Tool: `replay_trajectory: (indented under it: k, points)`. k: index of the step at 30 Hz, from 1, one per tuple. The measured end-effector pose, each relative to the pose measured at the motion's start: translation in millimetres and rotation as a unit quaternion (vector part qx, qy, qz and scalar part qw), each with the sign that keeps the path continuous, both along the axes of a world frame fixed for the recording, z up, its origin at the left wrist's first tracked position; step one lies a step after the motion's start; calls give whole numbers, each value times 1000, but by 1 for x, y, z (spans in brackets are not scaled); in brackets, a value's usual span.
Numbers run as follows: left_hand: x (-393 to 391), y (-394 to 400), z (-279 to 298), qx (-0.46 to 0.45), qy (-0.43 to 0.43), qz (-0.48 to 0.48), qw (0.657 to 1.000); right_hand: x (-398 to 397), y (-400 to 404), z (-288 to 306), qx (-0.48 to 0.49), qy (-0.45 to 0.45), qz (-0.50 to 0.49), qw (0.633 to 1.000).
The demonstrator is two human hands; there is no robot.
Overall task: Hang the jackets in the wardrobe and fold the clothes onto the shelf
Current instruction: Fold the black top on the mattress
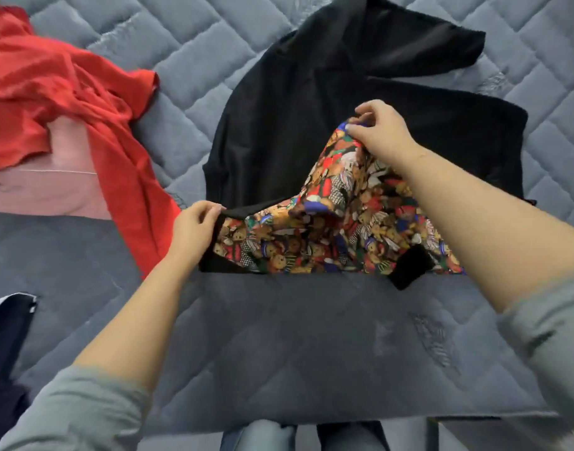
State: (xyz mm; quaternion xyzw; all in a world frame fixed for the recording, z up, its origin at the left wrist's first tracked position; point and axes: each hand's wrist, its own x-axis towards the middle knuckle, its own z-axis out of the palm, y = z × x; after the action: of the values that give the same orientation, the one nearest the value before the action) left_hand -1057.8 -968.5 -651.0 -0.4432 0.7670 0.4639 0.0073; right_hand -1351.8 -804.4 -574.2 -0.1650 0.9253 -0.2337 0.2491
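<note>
Matt black cloth jacket (311, 102) with glossy printed lining (344, 229) (bear pattern), on quilted grey bedcover (188, 56).

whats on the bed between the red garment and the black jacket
Nothing: in the head view only bare grey quilted bed cover separates the red garment from the black jacket.

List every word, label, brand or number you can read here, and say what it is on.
None can be read.
The black jacket shows no lettering; its patterned lining carries only pictures of teddy bears.
The red garment and the quilted bedcover bear no text.
</note>
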Motion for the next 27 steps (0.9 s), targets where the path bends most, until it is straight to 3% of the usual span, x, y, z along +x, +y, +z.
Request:
replay_trajectory:
  k: [2, 4, 6, 8, 10, 12, 15, 18, 20, 24, 25, 27]
  points:
    - [7, 9, 0, -12, -7, 38, 999, 15, -4, -6, 1, 41, -20, 999]
    - [24, 24, 5, -44, 9, 79, 996, 48, 12, -6, -93, 57, -81, 991]
    - [48, 45, 9, -81, 11, 125, 989, 91, 45, -12, -168, 15, -155, 973]
    - [71, 71, 10, -85, -9, 171, 982, 136, 85, -25, -176, -103, -235, 950]
    - [82, 94, 11, -30, -36, 218, 975, 175, 122, -42, -157, -261, -338, 890]
    - [80, 107, 8, 43, -34, 268, 962, 199, 149, -55, -172, -367, -447, 797]
    - [61, 107, 2, 164, 6, 389, 906, 202, 167, -68, -256, -426, -528, 688]
    - [42, 98, -8, 222, 86, 457, 857, 180, 165, -71, -316, -435, -571, 621]
    - [35, 92, -12, 186, 106, 473, 855, 170, 164, -68, -306, -426, -585, 618]
    - [35, 88, -16, 112, 75, 459, 878, 168, 180, -57, -213, -369, -570, 703]
    - [36, 90, -16, 91, 64, 445, 889, 166, 186, -54, -210, -352, -578, 706]
    - [39, 94, -13, 2, 9, 391, 921, 161, 197, -50, -246, -335, -606, 679]
